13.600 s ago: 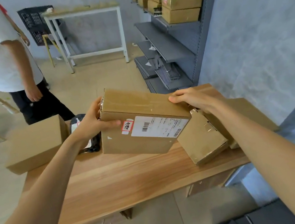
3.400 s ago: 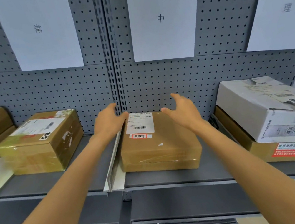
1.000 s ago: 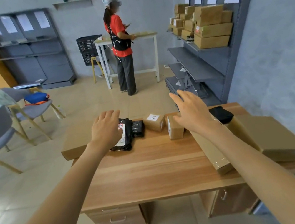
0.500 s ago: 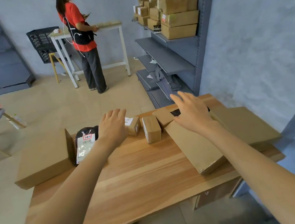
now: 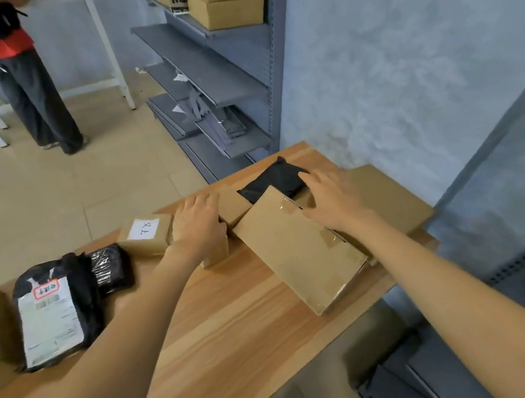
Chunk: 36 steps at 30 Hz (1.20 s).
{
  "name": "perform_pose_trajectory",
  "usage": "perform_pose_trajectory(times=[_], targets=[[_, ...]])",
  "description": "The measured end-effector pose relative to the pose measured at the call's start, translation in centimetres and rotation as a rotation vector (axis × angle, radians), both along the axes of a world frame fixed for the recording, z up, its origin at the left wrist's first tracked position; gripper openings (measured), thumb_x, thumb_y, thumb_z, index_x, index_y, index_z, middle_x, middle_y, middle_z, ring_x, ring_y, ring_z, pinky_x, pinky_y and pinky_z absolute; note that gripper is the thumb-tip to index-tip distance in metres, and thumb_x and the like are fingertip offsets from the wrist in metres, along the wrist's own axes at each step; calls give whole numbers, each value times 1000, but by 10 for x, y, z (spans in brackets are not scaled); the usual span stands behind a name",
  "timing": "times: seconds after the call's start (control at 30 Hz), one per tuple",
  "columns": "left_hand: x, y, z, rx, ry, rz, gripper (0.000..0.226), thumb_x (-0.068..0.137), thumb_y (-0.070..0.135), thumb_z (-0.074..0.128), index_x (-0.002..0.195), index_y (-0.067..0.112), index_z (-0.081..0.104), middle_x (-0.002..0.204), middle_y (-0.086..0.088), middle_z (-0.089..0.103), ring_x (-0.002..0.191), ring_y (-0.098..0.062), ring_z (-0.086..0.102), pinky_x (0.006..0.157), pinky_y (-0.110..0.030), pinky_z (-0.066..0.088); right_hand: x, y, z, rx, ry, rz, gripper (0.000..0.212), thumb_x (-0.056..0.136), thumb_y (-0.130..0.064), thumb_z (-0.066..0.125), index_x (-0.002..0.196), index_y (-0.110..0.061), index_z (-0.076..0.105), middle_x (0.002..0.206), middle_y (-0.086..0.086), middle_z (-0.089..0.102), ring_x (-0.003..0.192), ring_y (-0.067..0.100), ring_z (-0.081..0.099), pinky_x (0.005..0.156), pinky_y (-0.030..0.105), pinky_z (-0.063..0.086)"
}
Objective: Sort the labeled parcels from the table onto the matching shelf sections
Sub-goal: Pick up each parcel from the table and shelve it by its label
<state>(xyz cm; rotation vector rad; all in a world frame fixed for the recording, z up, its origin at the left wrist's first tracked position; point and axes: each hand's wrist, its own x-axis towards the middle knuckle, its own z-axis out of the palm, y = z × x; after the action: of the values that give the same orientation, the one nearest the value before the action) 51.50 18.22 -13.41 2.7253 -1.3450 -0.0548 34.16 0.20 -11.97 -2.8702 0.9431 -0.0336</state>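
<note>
The flat box (image 5: 300, 248) lies tilted on other parcels at the table's (image 5: 228, 336) right end. The right hand (image 5: 331, 203) rests on its far edge, fingers spread and reaching toward a black pouch (image 5: 276, 177) behind it; the left hand (image 5: 197, 225) lies, fingers loosely curved, over a small box (image 5: 217, 258). Neither clearly grasps anything. This looks like choosing the next parcel; next comes a firm grip and finding its label, which is not visible on the flat box. The shelf's (image 5: 215, 67) section signs are out of view.
</note>
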Motion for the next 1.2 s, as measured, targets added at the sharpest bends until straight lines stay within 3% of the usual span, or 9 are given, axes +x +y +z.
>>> perform_pose_trajectory(times=[0.13,0.4,0.5,0.63,0.8,0.97,1.1,1.2], targets=[[-3,-21,-28,56,65,-6,56,90,23,55,142,13,37,141,-9,45,130,-32,38,103,-41,35,3,-12,-24,55,64,-16,72,90,-27,57,152,-18,22,153,6,30,140,27,28,109,38,30],[-16,-48,-88,33,286,145,58,92,34,53,144,15,35,140,-10,47,128,-34,42,102,-43,36,17,-48,-71,199,120,46,75,88,-28,61,151,-18,23,151,7,33,137,31,32,107,45,36],[-29,-58,-114,-15,545,326,60,90,37,58,141,12,39,136,-12,51,125,-34,46,100,-44,41,17,-62,-90,339,96,32,72,89,-31,62,150,-19,25,152,5,32,137,31,31,106,46,37],[-51,-66,-143,-212,1049,704,78,78,41,69,141,7,38,136,-6,50,122,-28,49,96,-39,45,12,-79,-114,636,21,-93,86,85,-42,68,153,-19,22,155,5,30,141,29,28,111,48,33],[-78,-82,-167,-350,1334,801,49,90,39,62,130,13,52,125,4,51,113,-21,48,90,-37,42,1,-91,-138,872,-16,-219,86,84,-43,70,152,-17,24,152,2,35,138,24,36,109,41,36],[-92,-91,-178,-440,1406,844,48,90,29,65,132,11,50,127,-5,59,108,-23,57,77,-32,46,-10,-89,-152,1078,-71,-336,79,85,-45,69,150,-21,31,138,-3,52,126,17,50,93,27,41],[-93,-90,-174,-486,1391,859,45,89,24,66,129,9,53,123,-6,61,102,-21,58,67,-28,46,-16,-86,-151,1104,-131,-323,63,86,-42,69,140,-21,45,123,-6,59,112,13,55,94,27,44],[-88,-84,-165,-504,1373,819,46,87,26,68,128,10,54,122,-5,63,101,-20,60,65,-26,48,-16,-86,-145,1094,-164,-304,65,84,-45,70,140,-22,47,122,-7,60,111,13,56,95,28,45]])
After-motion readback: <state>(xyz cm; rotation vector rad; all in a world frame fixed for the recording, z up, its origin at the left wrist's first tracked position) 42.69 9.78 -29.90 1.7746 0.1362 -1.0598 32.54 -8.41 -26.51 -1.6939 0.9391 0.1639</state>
